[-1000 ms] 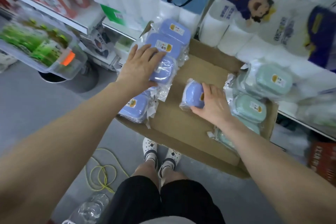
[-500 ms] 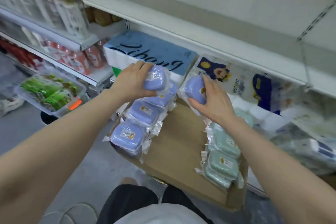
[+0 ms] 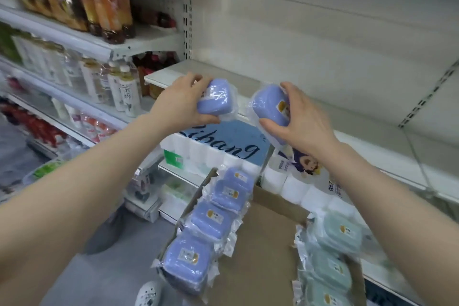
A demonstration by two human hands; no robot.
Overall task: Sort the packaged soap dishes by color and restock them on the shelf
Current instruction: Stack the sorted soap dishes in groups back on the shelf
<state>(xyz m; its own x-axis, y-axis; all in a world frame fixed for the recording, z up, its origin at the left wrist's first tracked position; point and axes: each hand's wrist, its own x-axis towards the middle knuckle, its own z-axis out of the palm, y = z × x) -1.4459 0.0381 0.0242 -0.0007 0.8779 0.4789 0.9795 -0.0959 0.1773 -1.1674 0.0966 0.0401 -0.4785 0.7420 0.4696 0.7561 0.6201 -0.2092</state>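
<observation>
Cardboard box [image 3: 263, 243] nearest, blue wrapped soap dishes [image 3: 206, 221] along its left edge, green ones [image 3: 332, 251] right. Further up, left hand [image 3: 178, 104] grips a blue dish [image 3: 214, 100], right hand [image 3: 300, 119] grips another [image 3: 272, 107], both just before the bare white shelf [image 3: 285, 97]. They look light and rigid with slippery loose film; hold across the hard shell, not the wrap.

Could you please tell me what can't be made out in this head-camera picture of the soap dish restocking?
- Green soap dishes: the count; bottom edge cuts the row.
- Left hand blue dish: label hidden, facing away.
- Right hand dish: label blurred.
- Bottles: print blurred.
</observation>
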